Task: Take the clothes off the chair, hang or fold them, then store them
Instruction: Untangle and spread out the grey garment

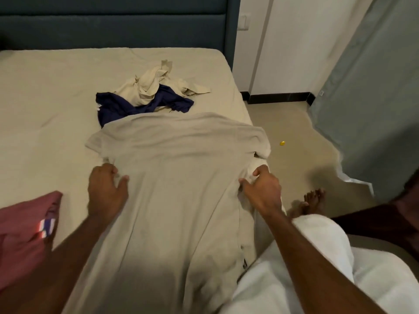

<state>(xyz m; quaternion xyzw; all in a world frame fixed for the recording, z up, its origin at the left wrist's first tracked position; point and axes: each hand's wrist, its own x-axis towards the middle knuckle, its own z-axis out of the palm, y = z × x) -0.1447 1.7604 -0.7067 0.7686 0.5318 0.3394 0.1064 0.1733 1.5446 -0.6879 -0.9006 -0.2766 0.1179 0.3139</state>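
A beige T-shirt point(179, 177) lies spread flat on the bed point(45, 105), its sleeves pointing left and right. My left hand point(106, 189) pinches the shirt's left side edge below the sleeve. At the right side edge my right hand point(263, 189) grips the fabric. Beyond the shirt lies a crumpled pile: a cream garment point(154, 85) on top of a navy garment point(136, 105). A red garment with a striped patch point(25, 234) rests at the bed's near left.
A dark teal headboard point(113, 21) runs behind the bed. Right of the bed is bare floor point(294, 159) with a small yellow object point(282, 143), a grey-green curtain point(374, 98), and a bare foot point(313, 200). White towelling fabric point(317, 268) covers my lower right.
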